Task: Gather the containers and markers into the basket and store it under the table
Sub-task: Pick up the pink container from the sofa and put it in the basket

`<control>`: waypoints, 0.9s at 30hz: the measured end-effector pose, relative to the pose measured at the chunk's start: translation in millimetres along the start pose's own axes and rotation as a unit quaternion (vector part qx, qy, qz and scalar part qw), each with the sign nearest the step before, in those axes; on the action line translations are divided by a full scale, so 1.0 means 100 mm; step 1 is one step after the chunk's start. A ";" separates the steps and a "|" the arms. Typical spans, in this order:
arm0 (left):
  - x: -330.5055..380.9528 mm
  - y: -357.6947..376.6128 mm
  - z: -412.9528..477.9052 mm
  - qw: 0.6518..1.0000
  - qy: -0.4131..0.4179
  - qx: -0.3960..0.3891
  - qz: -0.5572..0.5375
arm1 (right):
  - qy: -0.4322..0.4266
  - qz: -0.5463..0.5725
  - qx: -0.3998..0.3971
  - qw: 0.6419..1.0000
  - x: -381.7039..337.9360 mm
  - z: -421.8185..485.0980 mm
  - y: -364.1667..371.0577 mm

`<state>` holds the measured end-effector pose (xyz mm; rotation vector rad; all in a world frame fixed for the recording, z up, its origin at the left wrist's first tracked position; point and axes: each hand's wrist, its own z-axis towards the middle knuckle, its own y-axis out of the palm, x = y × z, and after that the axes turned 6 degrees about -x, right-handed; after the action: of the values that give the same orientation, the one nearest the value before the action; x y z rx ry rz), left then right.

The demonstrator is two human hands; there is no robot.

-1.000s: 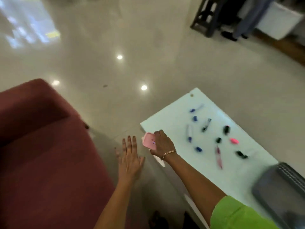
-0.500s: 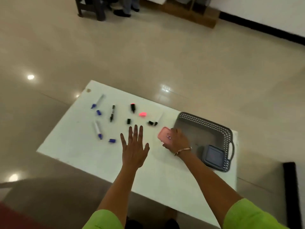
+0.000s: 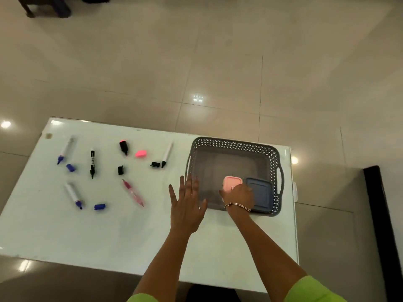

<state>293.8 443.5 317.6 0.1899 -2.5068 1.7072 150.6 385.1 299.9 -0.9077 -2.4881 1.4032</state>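
A grey perforated basket [image 3: 231, 143] stands on the right half of the white table [image 3: 109, 232]. Inside it, at the near right, lies a dark blue container [image 3: 261, 192]. My right hand [image 3: 238, 196] is shut on a pink container [image 3: 232, 183] and holds it low inside the basket, right beside the blue one. My left hand [image 3: 187, 203] hovers flat with fingers spread, just left of the basket's near corner. Several uncapped markers lie on the table's left half: a pink marker [image 3: 133, 192], a black marker [image 3: 92, 163], blue-tipped markers [image 3: 65, 149], [image 3: 74, 196], with loose caps [image 3: 99, 206].
A pink cap [image 3: 140, 153], a short black highlighter [image 3: 123, 147] and a white marker [image 3: 166, 154] lie left of the basket. Glossy beige floor tiles surround the table. A dark edge [image 3: 379, 225] stands at the far right, and dark furniture legs [image 3: 43, 7] at the top left.
The view swung from the floor and sofa onto the table. My right hand carried the pink container rightward into the basket. My left hand followed to the basket's left side.
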 end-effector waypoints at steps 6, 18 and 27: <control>-0.08 0.19 0.20 0.999 0.025 -0.002 0.027 | -0.035 -0.036 -0.008 0.999 0.00 0.16 0.23; -0.04 0.22 0.30 0.999 0.038 -0.013 0.030 | -0.104 -0.104 -0.068 0.987 0.06 0.29 0.29; 0.49 -0.09 0.45 0.997 0.072 0.016 0.039 | -0.249 -0.123 0.053 0.959 0.36 0.31 -0.22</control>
<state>246.4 396.6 316.9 -0.0282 -2.4143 1.7222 99.7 374.9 295.0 -0.2239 -2.7014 1.8274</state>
